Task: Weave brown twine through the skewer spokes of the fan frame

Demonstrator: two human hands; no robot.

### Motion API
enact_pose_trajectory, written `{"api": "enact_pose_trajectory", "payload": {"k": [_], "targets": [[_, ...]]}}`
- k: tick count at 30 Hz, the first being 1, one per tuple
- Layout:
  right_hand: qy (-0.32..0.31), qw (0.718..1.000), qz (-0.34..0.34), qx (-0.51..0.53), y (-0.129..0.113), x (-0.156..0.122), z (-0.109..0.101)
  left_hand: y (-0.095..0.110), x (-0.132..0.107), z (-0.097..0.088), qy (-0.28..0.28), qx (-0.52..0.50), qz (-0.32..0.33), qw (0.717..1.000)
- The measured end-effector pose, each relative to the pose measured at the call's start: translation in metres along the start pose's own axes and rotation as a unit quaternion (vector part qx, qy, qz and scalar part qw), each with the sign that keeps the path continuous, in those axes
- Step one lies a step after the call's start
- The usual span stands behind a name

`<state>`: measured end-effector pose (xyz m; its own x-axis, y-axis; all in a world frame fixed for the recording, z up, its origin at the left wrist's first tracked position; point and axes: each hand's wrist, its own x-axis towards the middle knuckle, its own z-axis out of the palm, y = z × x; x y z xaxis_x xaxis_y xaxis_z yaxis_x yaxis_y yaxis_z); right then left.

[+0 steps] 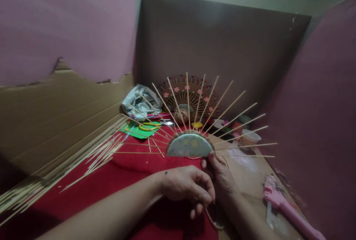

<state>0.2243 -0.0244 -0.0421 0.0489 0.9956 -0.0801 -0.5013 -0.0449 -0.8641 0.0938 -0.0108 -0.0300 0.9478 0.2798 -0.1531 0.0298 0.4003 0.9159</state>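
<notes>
A half-round fan frame (190, 145) stands upright in front of me, its pale panel patterned with flowers. Thin bamboo sticks radiate from its curved edge, where a band of brown cord is woven between them. My right hand (222, 177) grips the panel's lower right corner, thumb on the front; its other fingers are partly hidden. Just below the panel, my left hand (190, 186) is closed in a pinch with bent fingers. A thin cord (213, 220) trails down from its fingertips and curls near my right wrist.
Loose bamboo sticks (102, 154) lie along the left cardboard wall. Yellow-handled scissors (150, 125) rest on green card (136, 130). Behind are a twine ball (181, 115), a flower-decorated fan (178, 88) and a plastic bag (140, 101). A cup (250, 138) and pink glue gun (283, 199) sit right.
</notes>
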Motion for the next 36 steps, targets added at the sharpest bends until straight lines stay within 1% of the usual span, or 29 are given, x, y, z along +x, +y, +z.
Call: {"api": "enact_pose_trajectory", "payload": {"k": [3, 5, 7, 9, 11, 12, 14, 17, 20, 23, 26, 29, 32, 34, 36], "targets": [[0.004, 0.999, -0.015, 0.046, 0.003, 0.009, -0.007, -0.002, 0.004, -0.003, 0.065, 0.031, 0.005, 0.997], [-0.004, 0.998, -0.021, 0.066, 0.004, 0.013, -0.009, -0.004, 0.008, -0.006, 0.132, 0.038, 0.022, 0.990], [-0.016, 0.996, -0.019, 0.081, 0.004, 0.015, -0.010, -0.006, 0.013, -0.010, 0.209, 0.014, 0.067, 0.976], [-0.017, 0.995, -0.020, 0.099, 0.004, 0.015, -0.010, -0.007, 0.018, -0.011, 0.274, -0.033, 0.136, 0.951], [-0.022, 0.994, -0.016, 0.103, 0.005, 0.012, -0.008, -0.007, 0.022, -0.011, 0.308, -0.090, 0.188, 0.928], [-0.027, 0.995, -0.014, 0.098, 0.006, 0.010, -0.007, -0.006, 0.024, -0.009, 0.311, -0.120, 0.199, 0.921], [-0.039, 0.996, -0.017, 0.072, 0.008, 0.006, -0.005, -0.004, 0.027, -0.004, 0.299, -0.167, 0.203, 0.917], [-0.046, 0.998, -0.045, 0.015, 0.009, -0.001, -0.002, 0.001, 0.027, 0.005, 0.288, -0.194, 0.214, 0.913], [-0.078, 0.995, -0.063, -0.006, 0.005, -0.007, 0.001, 0.008, 0.022, 0.008, 0.311, -0.214, 0.248, 0.892], [-0.122, 0.992, -0.029, 0.014, -0.001, -0.010, 0.003, 0.016, 0.014, 0.005, 0.346, -0.240, 0.286, 0.861], [-0.135, 0.990, 0.007, 0.036, -0.004, -0.010, 0.000, 0.022, 0.006, -0.001, 0.366, -0.251, 0.315, 0.839], [-0.140, 0.990, 0.021, 0.026, -0.005, -0.006, -0.004, 0.024, 0.002, -0.005, 0.363, -0.250, 0.324, 0.837], [-0.137, 0.990, 0.007, -0.015, -0.005, -0.003, -0.006, 0.025, 0.000, -0.005, 0.359, -0.242, 0.303, 0.849], [-0.112, 0.992, 0.001, -0.049, -0.006, -0.002, -0.005, 0.025, -0.001, -0.005, 0.352, -0.250, 0.273, 0.859], [-0.075, 0.994, -0.008, -0.081, -0.008, -0.002, -0.002, 0.025, 0.000, -0.005, 0.347, -0.258, 0.248, 0.867]]}}
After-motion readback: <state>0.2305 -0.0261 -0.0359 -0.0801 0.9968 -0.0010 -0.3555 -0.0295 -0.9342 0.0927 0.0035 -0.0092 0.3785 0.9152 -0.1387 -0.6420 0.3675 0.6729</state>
